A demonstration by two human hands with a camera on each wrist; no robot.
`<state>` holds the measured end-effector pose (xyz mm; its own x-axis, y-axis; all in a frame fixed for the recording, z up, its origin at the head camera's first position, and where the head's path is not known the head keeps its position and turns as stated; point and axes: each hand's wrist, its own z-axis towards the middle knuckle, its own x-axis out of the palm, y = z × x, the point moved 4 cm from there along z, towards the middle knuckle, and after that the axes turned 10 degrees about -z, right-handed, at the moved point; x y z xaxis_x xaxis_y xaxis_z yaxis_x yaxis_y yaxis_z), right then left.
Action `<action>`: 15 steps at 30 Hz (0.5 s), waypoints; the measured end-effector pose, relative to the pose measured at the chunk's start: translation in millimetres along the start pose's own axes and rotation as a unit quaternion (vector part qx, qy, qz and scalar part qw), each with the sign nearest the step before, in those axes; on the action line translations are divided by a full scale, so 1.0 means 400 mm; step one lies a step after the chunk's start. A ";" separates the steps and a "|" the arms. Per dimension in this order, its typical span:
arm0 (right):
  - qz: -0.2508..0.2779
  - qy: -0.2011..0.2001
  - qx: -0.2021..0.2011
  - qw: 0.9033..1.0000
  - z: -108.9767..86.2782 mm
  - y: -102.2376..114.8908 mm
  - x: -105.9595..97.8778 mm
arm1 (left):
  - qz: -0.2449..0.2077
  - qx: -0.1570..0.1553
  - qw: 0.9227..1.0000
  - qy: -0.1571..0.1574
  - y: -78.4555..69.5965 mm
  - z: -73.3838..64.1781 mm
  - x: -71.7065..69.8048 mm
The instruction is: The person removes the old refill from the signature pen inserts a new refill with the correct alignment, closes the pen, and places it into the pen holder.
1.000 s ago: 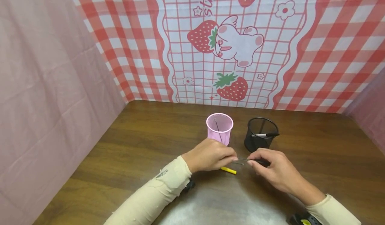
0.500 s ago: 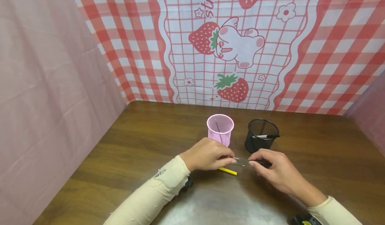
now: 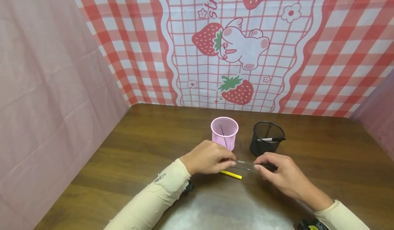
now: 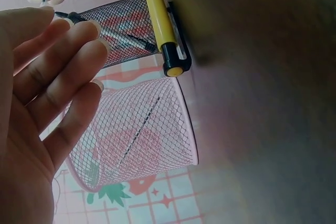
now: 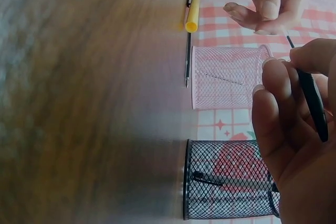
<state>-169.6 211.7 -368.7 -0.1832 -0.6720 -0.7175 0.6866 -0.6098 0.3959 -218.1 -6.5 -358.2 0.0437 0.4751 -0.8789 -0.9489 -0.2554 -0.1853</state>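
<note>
My right hand [image 3: 281,172] pinches a tapered black pen piece [image 5: 313,106], with a thin dark pen refill [image 5: 290,41] sticking out of it towards my left hand. The refill's pale clear end [image 3: 241,161] lies right at the fingertips of my left hand [image 3: 210,157], whose thumb and forefinger come together there. A yellow pen barrel [image 3: 232,175], with a black clip [image 4: 181,40], lies on the table partly behind the left hand. Close beside it is another thin dark refill [image 5: 188,61]. Whatever is between the left fingertips is largely hidden.
Behind my left hand stands a pink mesh cup [image 3: 224,127] with one thin dark stick [image 3: 223,134] inside. To its right is a black mesh cup [image 3: 257,146] holding a white pen [image 3: 266,139] with a black end. A checked strawberry cloth [image 3: 147,52] hangs behind the brown table [image 3: 138,148].
My left hand has drawn a little to the left along the refill, so more of its clear end shows. More of the yellow barrel is visible. The right hand has hardly moved.
</note>
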 end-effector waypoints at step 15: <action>-0.011 0.010 0.010 1.000 0.006 0.001 -0.002 | -0.009 -0.026 0.998 0.054 0.008 -0.005 -0.005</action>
<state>-170.7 210.9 -366.5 -0.1833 -0.6501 -0.7374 0.6677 -0.6329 0.3920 -220.4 -10.0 -358.1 0.0973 0.3875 -0.9167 -0.9304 -0.2917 -0.2220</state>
